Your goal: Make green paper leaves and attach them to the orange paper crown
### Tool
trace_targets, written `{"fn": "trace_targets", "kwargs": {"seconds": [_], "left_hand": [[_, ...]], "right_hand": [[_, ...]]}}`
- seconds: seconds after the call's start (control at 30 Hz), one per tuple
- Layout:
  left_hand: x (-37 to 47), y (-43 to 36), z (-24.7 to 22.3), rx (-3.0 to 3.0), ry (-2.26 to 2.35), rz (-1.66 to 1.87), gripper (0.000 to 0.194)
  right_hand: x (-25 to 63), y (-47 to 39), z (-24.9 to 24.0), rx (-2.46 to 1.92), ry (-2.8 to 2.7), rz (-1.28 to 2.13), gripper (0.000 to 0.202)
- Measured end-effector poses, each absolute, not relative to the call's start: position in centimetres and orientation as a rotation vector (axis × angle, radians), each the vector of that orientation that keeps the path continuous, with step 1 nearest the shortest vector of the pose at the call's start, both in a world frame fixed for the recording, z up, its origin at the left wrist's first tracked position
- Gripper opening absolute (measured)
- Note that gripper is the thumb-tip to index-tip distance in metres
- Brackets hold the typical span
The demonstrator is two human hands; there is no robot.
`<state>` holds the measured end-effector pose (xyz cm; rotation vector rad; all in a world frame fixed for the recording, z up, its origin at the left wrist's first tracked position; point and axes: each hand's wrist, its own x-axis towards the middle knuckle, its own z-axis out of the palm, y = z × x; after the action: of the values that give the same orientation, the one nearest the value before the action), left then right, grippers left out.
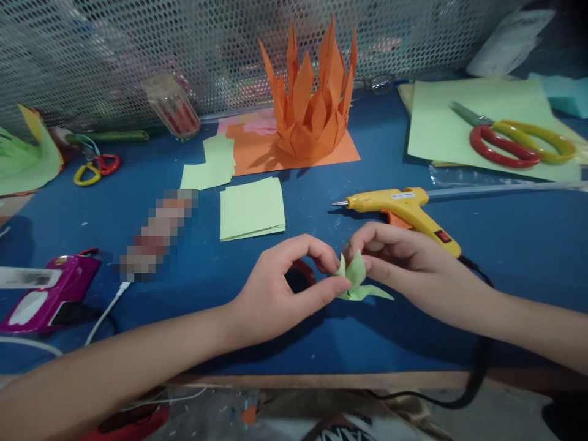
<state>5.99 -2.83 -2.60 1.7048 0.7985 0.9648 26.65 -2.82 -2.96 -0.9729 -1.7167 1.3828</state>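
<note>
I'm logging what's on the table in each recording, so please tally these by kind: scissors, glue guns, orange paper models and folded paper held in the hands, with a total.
Scissors: 2, large pair and small pair
Glue gun: 1
Orange paper model: 1
Green folded paper, between left hand and right hand: 1
Total: 5

A: Head view, one. Mount?
B: Worn on the head, above the near side of the table (312, 211).
A: Facing?
B: Forward and down, across the tabletop.
A: Range?
B: Close; left hand (280, 291) and right hand (407, 257) below centre.
A: Extent?
B: Mesh (220, 55) along the top; floor (220, 419) at the bottom.
</note>
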Motion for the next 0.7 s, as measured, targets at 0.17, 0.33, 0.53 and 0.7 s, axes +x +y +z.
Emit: {"fn": "trace_targets", "kwargs": {"seconds": [0.17, 0.33, 0.53, 0.7], "left_hand": [[6.06, -2.73, -2.64, 1.547, 0.824, 0.910, 0.015], [6.05, -2.68, -2.61, 1.592, 0.817, 0.940, 0.014], [6.02, -2.75, -2.75, 1.634, 0.791, 0.949, 0.015], [6.11, -2.86, -2.91, 1.735, 0.805, 0.985, 0.012]], "right_hand": [[27.07, -2.73, -3.11, -0.990, -1.853, 1.151, 0.017], [26.92, -3.11, -2.93, -0.909, -1.912, 1.092, 0.008], [26.85, -3.10, -3.11, -0.977, -1.944, 1.014, 0.010], [26.77, -3.16, -3.01, -0.974, -1.939, 1.017, 0.009]]}}
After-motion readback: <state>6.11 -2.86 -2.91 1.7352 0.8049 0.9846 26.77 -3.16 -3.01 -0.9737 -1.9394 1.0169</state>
